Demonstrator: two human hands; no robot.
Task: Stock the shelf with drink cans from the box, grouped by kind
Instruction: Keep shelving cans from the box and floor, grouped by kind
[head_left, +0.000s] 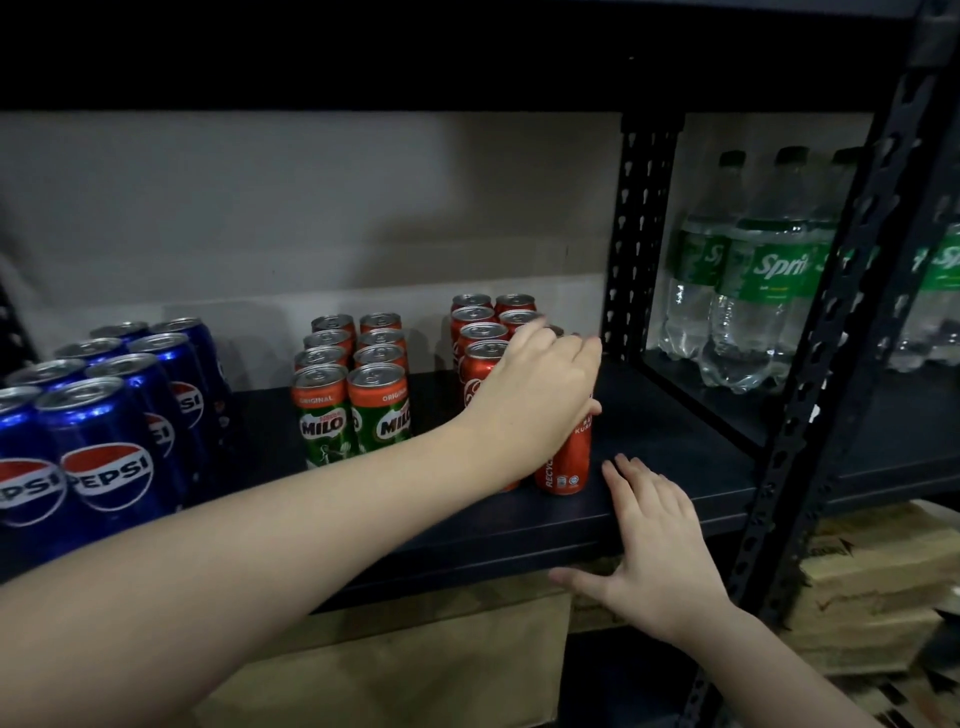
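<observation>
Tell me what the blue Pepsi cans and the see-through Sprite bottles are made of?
The blue Pepsi cans look like metal, probably aluminium: glossy sides and silvery tops with pull tabs that catch the light. The see-through Sprite bottles with green labels look like clear plastic: you can see through them, and their lower walls are dimpled.

Left arm: bare, stretched long across from the lower left, reaching forward and to the right.
Left hand (535, 384): palm down, fingers curled over the top of a red can (567, 457), thumb against its side.
Right arm: bare forearm coming up from the lower right corner.
Right hand (654, 551): flat, fingers straight and together on the shelf edge (467, 530), thumb spread out beneath the lip.
</observation>
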